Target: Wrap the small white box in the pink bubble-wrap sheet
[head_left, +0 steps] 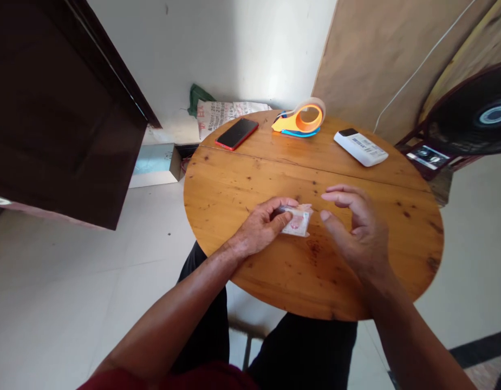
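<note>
My left hand (pixel 267 223) is closed on a small flat packet (pixel 298 222), whitish with a pink mark and clear wrap sticking out at its edges. The thumb lies across its top face, and the fingers curl behind its far side. The packet is low over the round wooden table (pixel 250 187), or resting on it; I cannot tell which. To its right my right hand (pixel 358 230) is raised above the table, thumb and fingers apart, with nothing between them. A small gap separates its fingertips from the packet.
A phone with a red edge (pixel 237 134) lies at the table's far left. Behind the packet stands an orange and blue tape dispenser (pixel 299 120), with a white handheld device (pixel 360 147) to its right. A dark fan (pixel 473 111) stands beyond the right edge.
</note>
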Demonstrator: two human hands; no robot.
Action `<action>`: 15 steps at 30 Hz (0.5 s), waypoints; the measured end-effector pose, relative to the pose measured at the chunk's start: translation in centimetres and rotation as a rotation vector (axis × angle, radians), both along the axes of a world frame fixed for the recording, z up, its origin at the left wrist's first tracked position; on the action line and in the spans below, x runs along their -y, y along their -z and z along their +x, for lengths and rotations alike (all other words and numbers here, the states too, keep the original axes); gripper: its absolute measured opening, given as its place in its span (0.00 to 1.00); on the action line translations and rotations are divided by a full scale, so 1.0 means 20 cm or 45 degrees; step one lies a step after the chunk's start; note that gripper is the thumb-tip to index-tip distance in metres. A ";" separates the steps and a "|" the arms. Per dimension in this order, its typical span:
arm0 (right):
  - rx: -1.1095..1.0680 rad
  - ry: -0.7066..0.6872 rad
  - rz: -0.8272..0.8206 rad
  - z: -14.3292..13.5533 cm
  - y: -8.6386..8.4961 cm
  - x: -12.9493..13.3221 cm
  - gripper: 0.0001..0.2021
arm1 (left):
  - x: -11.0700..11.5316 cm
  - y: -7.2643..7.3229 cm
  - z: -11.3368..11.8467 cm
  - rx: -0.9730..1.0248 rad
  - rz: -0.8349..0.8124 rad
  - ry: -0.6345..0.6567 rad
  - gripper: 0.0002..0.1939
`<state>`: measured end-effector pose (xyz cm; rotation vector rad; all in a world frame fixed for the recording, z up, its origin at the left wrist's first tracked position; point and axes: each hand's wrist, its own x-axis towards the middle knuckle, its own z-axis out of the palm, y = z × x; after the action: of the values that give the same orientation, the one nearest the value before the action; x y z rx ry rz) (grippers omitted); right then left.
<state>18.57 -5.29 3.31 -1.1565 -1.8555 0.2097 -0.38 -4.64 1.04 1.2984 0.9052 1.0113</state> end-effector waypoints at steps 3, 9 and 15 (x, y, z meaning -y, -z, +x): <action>-0.069 -0.047 -0.159 -0.01 0.02 -0.01 0.13 | -0.01 0.02 0.00 0.014 0.033 0.008 0.15; -0.040 -0.102 -0.402 -0.03 0.05 0.01 0.10 | -0.01 0.03 0.00 0.047 0.035 0.016 0.15; -0.004 -0.085 -0.114 -0.05 0.07 0.02 0.10 | -0.01 0.03 0.00 0.015 0.026 -0.012 0.14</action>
<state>17.53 -5.71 1.91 -1.1549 -1.9001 0.3351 -0.35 -4.37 0.50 1.3052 0.8953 1.0369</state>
